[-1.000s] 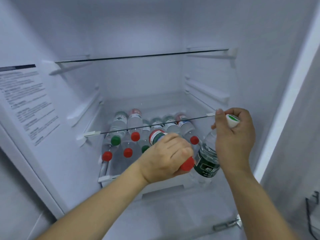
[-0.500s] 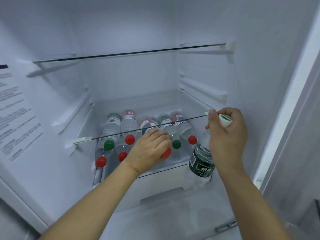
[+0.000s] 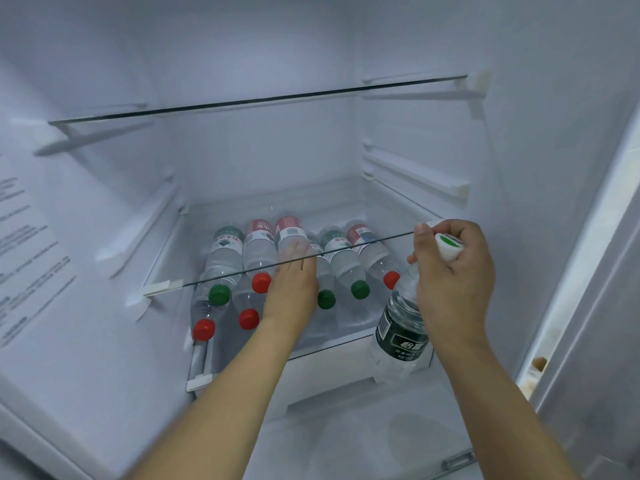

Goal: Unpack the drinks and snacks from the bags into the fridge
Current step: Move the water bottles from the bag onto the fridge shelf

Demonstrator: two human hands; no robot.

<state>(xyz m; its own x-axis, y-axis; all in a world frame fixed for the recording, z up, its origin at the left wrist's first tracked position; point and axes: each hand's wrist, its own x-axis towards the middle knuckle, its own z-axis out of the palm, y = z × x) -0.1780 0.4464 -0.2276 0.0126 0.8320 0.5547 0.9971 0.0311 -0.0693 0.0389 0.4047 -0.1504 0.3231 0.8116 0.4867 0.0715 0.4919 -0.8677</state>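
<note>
Several water bottles (image 3: 225, 261) with red and green caps lie side by side on the lowest glass shelf (image 3: 346, 342) of the open fridge. My left hand (image 3: 292, 292) reaches in under the middle glass shelf (image 3: 221, 278) and grips a red-labelled bottle (image 3: 290, 231) lying on top of the row; its cap is hidden under my palm. My right hand (image 3: 453, 282) holds a green-labelled bottle (image 3: 400, 337) with a white cap by the neck. That bottle hangs tilted in front of the shelves at the right.
An upper glass shelf (image 3: 259, 100) spans the fridge with nothing on it. A white drawer front (image 3: 329, 379) sits under the bottle shelf. A printed sticker (image 3: 24, 254) covers the left inner wall. The fridge's right edge (image 3: 581, 271) stands close to my right arm.
My left hand has pushed the red-capped bottle deeper into the fridge, onto the row of bottles. My right hand with the green-labelled bottle has barely moved.
</note>
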